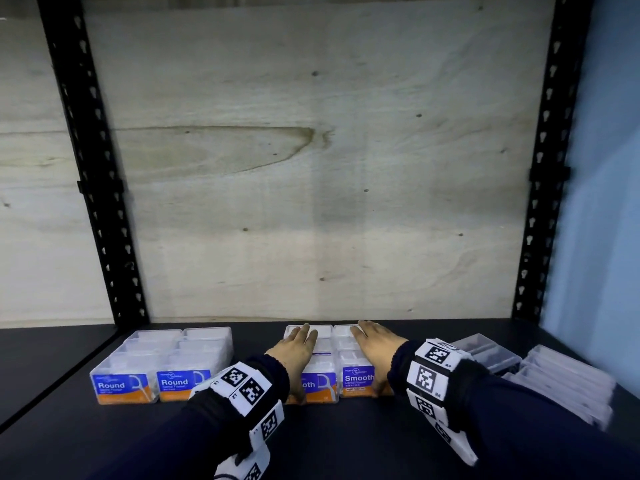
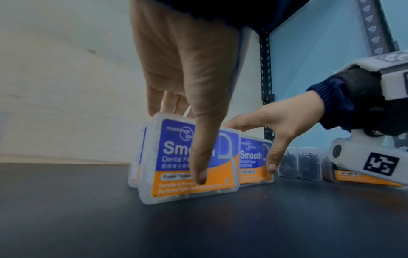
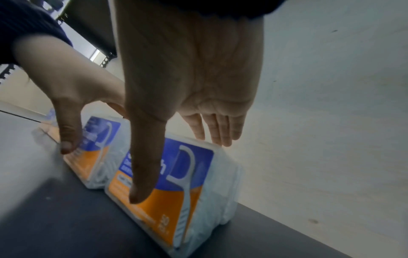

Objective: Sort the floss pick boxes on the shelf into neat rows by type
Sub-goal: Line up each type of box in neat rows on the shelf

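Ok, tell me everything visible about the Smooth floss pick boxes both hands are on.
The Smooth boxes are clear plastic cases standing upright on the dark shelf in two touching rows running front to back, right of the Round boxes. The front labels are blue above and orange below, with white "Smooth" lettering and a floss pick drawing. The left hand spans the left row, the right hand the right row: straight fingers lie over the tops, thumbs press the front labels.

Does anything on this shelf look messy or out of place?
Yes. The dark-filled clear plastic boxes at the far right sit askew, angled to the shelf edge, unlike the squared-up blue-and-orange "Round" boxes and "Smooth" boxes.
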